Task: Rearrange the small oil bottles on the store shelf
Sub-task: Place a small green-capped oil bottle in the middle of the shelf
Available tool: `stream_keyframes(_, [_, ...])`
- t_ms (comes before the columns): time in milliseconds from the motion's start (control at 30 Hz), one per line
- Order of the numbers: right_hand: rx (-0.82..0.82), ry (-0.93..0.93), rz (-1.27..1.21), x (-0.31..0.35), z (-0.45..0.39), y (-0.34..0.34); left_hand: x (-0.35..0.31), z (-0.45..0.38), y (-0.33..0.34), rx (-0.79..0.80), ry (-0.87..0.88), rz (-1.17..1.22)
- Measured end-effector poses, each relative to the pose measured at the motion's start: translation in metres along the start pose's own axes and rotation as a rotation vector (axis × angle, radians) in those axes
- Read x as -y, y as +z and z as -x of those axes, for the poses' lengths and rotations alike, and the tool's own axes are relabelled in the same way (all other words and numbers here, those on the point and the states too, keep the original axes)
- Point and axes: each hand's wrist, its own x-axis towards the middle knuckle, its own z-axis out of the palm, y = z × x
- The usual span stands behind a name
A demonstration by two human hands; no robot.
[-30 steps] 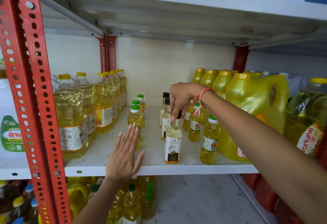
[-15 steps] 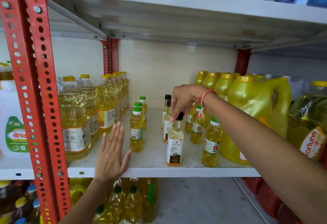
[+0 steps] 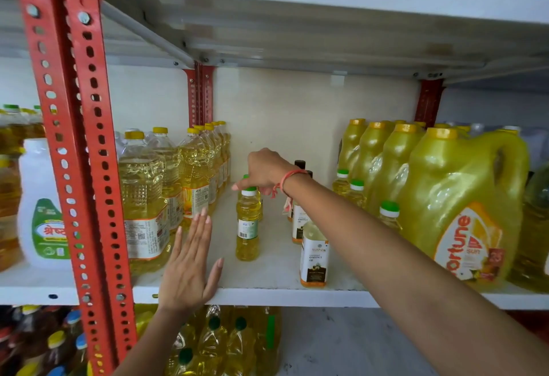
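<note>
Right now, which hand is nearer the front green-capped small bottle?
Right. The right hand is over the green-capped small bottle, at its cap; the left hand lies flat on the shelf, to its left.

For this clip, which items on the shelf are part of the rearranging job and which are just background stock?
Belongs to the job:
- small green-capped oil bottle, right hand on its cap
- coconut oil bottle at the shelf front
- small green-capped bottles beside the jugs
- left hand, flat at the shelf edge

Just background:
- large yellow-capped bottles
- big Fortune jug
- red upright
</note>
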Motion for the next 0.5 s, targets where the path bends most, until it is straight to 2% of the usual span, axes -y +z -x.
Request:
stream_keyframes(100, [0.036,0.003,0.023,0.005,-0.010,-0.001,0.001,0.000,0.000,-0.010,-0.001,-0.004])
stream_keyframes(233, [0.180,0.005,-0.006,0.006,-0.013,-0.008,0.001,0.000,0.001,-0.012,-0.010,0.001])
stream_keyframes(500, [0.284,-0.027,-0.079,0.012,-0.002,-0.019,-0.001,0.001,0.000,-0.011,-0.024,-0.001])
